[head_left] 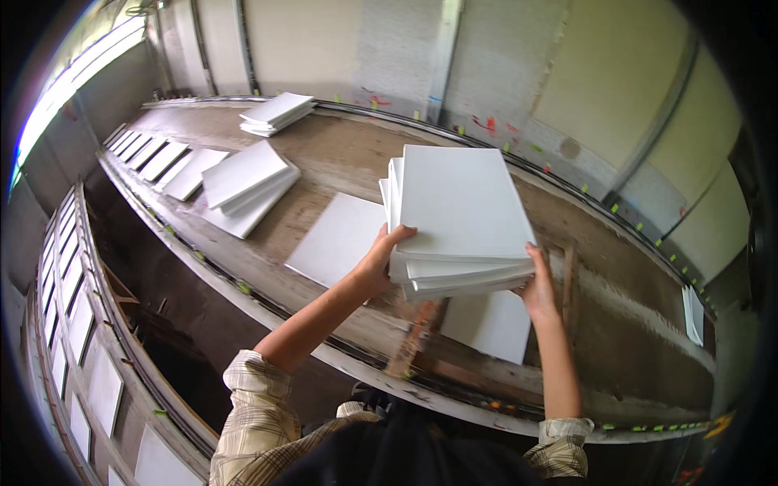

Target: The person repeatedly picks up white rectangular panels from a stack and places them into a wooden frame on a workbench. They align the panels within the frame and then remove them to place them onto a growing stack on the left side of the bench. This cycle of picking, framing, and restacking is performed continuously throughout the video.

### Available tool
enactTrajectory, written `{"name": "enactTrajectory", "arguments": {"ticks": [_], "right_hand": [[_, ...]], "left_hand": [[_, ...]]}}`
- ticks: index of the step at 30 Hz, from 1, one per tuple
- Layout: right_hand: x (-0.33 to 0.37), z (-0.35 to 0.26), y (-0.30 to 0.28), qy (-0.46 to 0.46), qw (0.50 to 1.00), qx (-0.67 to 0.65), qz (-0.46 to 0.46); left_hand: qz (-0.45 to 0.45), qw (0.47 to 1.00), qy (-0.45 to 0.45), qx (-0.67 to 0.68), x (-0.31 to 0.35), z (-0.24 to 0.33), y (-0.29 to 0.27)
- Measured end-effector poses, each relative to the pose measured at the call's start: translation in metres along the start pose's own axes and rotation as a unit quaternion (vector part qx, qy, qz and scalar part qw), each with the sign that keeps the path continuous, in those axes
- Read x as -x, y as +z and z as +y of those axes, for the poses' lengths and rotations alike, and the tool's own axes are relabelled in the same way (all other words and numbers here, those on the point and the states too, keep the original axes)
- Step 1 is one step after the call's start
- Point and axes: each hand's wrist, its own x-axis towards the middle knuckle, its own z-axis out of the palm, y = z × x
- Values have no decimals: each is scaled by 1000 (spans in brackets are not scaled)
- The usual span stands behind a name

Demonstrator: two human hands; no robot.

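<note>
1. Treat the stack of white panels (pixel 462 202) as one load: hold level above the counter (pixel 348 154), seemingly clear of its surface, over the near panel (pixel 490 324) and just beside the left panel (pixel 344 239).
2. Mind the uneven layers, jutting at the left and near edges; probably best steadied by light inward pressure from both sides, against slipping.
3. Left hand (pixel 385 255): gripping the stack's near left corner, thumb over the top face, other fingers mostly hidden, likely underneath.
4. Right hand (pixel 539 283): gripping the near right corner, fingertips at the edge; impossible to tell the hold below.
5. Left forearm (pixel 320 316): slanting forward and rightward from a rolled checked sleeve (pixel 263 381). Right forearm (pixel 561 373): reaching almost straight ahead.
6. Share the weight evenly; avoid tilting toward the body.
</note>
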Motion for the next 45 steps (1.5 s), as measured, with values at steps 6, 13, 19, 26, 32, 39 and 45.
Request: {"name": "enactTrajectory", "arguments": {"ticks": [6,13,19,26,32,39,45], "right_hand": [[-92,80,110,-52,998,8,-34],[-90,103,145,-113,953,266,-88],[-82,90,74,-186,933,301,-70],[-17,65,-127,-143,816,529,186],[33,96,-195,60,732,647,206],[18,84,-231,19,823,540,173],[-3,94,-252,7,840,534,91]], "left_hand": [[110,981,-113,112,-22,-3,-131],[123,950,-146,-249,-14,-56,-200],[147,809,20,-568,-20,-26,-123],[-228,878,73,-414,8,-39,-19],[-154,895,-30,-417,11,-124,17],[5,901,-9,-434,10,-117,55],[59,841,-59,-535,21,-117,53]]}}
